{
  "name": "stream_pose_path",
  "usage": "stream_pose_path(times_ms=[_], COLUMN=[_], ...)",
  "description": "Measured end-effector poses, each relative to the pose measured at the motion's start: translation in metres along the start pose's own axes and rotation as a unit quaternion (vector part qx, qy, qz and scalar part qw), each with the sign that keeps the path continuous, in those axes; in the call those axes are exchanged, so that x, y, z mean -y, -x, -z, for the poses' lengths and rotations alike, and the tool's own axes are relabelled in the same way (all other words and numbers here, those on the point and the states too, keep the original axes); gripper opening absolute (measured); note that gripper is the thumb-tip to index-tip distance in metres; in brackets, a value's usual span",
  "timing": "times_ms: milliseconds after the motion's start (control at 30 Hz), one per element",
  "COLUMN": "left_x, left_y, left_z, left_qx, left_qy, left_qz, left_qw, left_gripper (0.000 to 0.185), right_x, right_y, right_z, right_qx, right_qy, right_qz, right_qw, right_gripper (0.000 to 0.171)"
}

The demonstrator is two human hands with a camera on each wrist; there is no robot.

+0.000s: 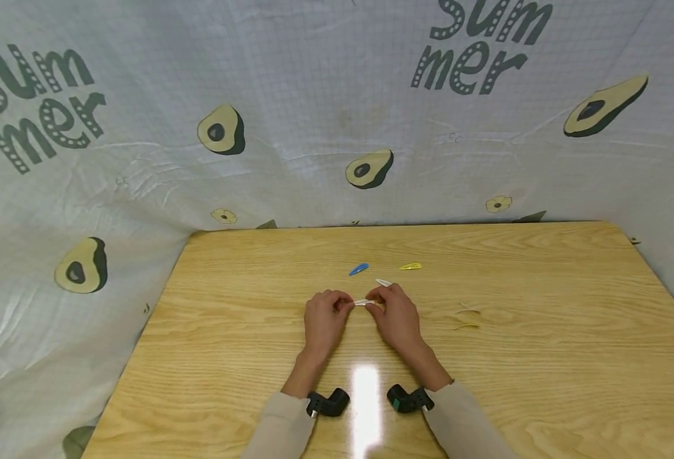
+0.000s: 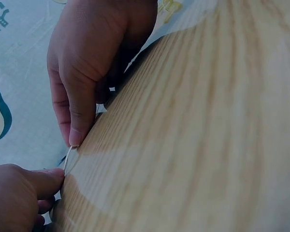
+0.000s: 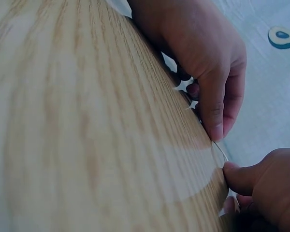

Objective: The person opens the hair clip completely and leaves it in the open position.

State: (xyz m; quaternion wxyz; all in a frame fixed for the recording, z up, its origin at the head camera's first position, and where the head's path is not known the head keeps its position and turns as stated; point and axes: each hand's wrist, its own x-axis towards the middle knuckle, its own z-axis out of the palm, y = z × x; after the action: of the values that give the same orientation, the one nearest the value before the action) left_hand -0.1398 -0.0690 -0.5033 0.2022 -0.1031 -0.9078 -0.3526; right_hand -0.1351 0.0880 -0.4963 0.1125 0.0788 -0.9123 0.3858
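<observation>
A small white snap hair clip (image 1: 362,302) lies level between my two hands, close over the table. My left hand (image 1: 324,322) pinches its left end between thumb and forefinger. The right end is pinched the same way by my right hand (image 1: 396,319). Seen from the left wrist, the clip (image 2: 67,160) is a thin pale strip spanning both sets of fingertips. Just beyond the right fingers is a second white hair clip (image 1: 382,282), partly covered by that hand. Farther back lie a blue hair clip (image 1: 359,269) and a yellow hair clip (image 1: 410,266).
To the right of the hands, a thin pale piece (image 1: 468,310) and a thin yellow piece (image 1: 467,326) rest on the wooden table (image 1: 543,382). A white cloth printed with avocados (image 1: 291,127) hangs behind the table and along its sides.
</observation>
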Motion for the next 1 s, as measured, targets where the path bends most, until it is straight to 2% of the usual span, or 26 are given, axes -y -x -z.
stream_pose_path(times_ms=[167, 300, 500, 600, 700, 800, 900, 1000], left_x=[0.0, 0.0, 0.0, 0.0, -0.001, -0.004, -0.009, -0.015], left_y=[0.0, 0.001, 0.0, 0.001, 0.004, 0.008, 0.013, 0.018], left_z=[-0.001, -0.001, 0.001, 0.002, 0.003, 0.003, 0.002, 0.001], left_qx=[-0.001, 0.004, 0.011, 0.015, 0.022, 0.032, 0.04, 0.042], left_qy=[0.0, -0.01, -0.016, -0.007, 0.049, 0.143, 0.213, 0.237], left_qz=[-0.027, -0.036, -0.016, -0.006, 0.008, 0.029, 0.045, 0.052], left_qw=[0.9996, 0.9993, 0.9997, 0.9998, 0.9985, 0.9888, 0.9752, 0.9693], left_gripper=[0.009, 0.008, 0.006, 0.008, 0.007, 0.005, 0.005, 0.006], right_x=[0.001, 0.001, -0.001, -0.003, -0.005, -0.006, -0.007, -0.006], right_y=[0.002, 0.004, 0.002, 0.002, 0.005, 0.01, 0.016, 0.021], right_z=[0.0, 0.0, -0.002, -0.002, 0.001, 0.005, 0.009, 0.014], right_qx=[0.004, -0.001, -0.006, -0.005, -0.004, -0.005, -0.003, 0.006], right_qy=[0.005, 0.003, -0.008, -0.045, -0.124, -0.195, -0.225, -0.243], right_qz=[-0.006, -0.003, -0.001, 0.0, -0.002, -0.007, -0.017, -0.036], right_qw=[1.0, 1.0, 1.0, 0.999, 0.992, 0.981, 0.974, 0.969], right_gripper=[0.012, 0.012, 0.011, 0.011, 0.01, 0.01, 0.01, 0.01])
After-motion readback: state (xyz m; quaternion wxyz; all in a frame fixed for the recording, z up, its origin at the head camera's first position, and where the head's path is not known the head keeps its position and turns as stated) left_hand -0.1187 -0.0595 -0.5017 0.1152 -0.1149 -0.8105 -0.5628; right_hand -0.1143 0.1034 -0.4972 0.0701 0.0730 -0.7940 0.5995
